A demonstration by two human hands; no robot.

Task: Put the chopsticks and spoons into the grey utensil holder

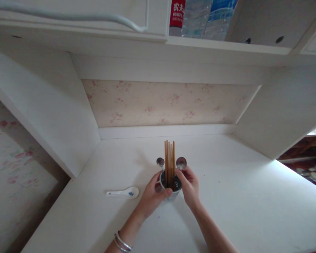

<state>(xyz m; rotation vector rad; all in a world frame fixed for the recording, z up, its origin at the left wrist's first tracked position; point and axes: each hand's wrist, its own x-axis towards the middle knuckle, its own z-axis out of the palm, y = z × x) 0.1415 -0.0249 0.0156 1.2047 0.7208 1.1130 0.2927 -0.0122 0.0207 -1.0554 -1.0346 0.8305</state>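
A small white utensil cup stands on the white desk. Several wooden chopsticks stand upright in it, with two metal spoons, one on the left and one on the right. My left hand is wrapped round the cup's left side, thumb over its rim. My right hand is closed at the cup's right rim, its fingertips pinching the handle of the right spoon.
A white ceramic spoon with blue marks lies on the desk left of the cup. A floral back panel and white side walls enclose the desk. Water bottles stand on the shelf above.
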